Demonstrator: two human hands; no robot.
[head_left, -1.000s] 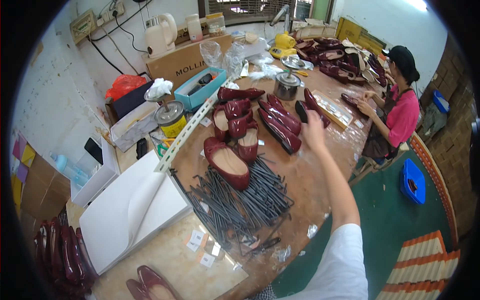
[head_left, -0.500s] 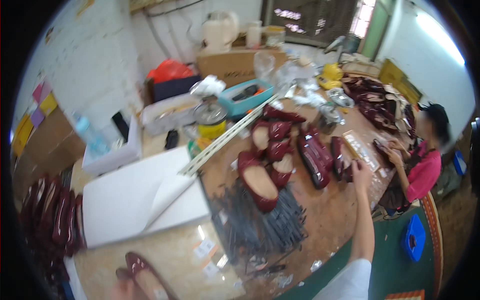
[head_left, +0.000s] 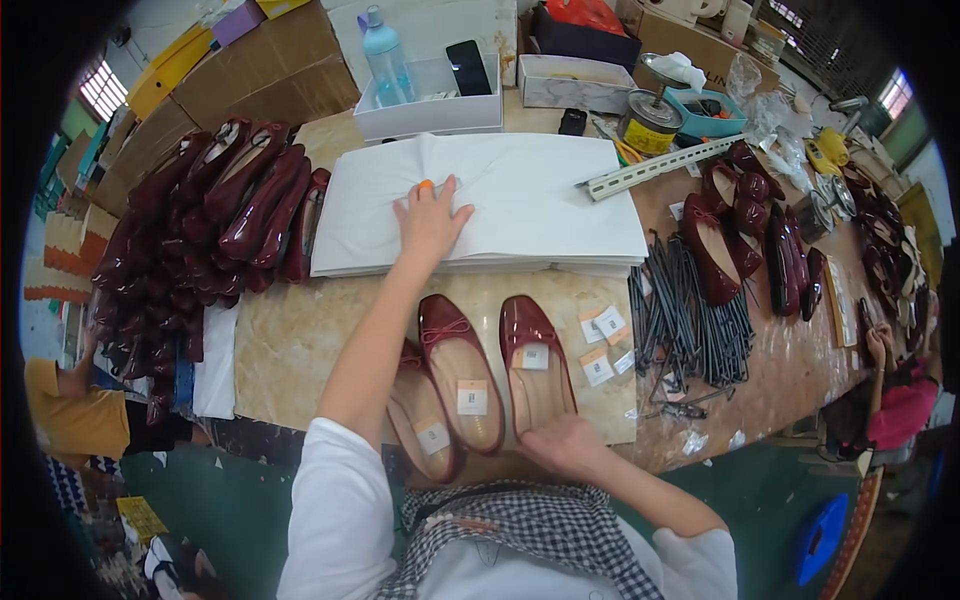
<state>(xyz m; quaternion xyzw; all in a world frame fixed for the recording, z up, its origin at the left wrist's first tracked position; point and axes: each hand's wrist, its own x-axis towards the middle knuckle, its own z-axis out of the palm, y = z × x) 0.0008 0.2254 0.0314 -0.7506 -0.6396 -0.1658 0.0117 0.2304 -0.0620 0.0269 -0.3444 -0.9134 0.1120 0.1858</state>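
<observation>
My left hand (head_left: 432, 222) lies with spread fingers on a stack of white paper sheets (head_left: 540, 200), an orange band on one finger. Closed around the heel end of a dark red patent flat shoe (head_left: 527, 335), my right hand (head_left: 568, 445) is near the table's front edge. Left of that shoe sits a second dark red flat with a bow (head_left: 450, 335). A third flat (head_left: 405, 395) is partly tucked beneath it. White and orange labels lie inside all three. More of these labels (head_left: 600, 365) rest on the table to the right.
A pile of dark red shoes (head_left: 215, 205) flanks the paper on the left. Dark thin sticks (head_left: 695, 320) and more shoes (head_left: 710, 250) lie to the right, by a perforated white metal strip (head_left: 660, 168). Behind stand a white box (head_left: 430, 118) and a can (head_left: 650, 125). Other people sit at both sides.
The view has swung left. My right hand has come from the far shoes on the right to the near shoe. My left hand has moved from the near shoes onto the paper.
</observation>
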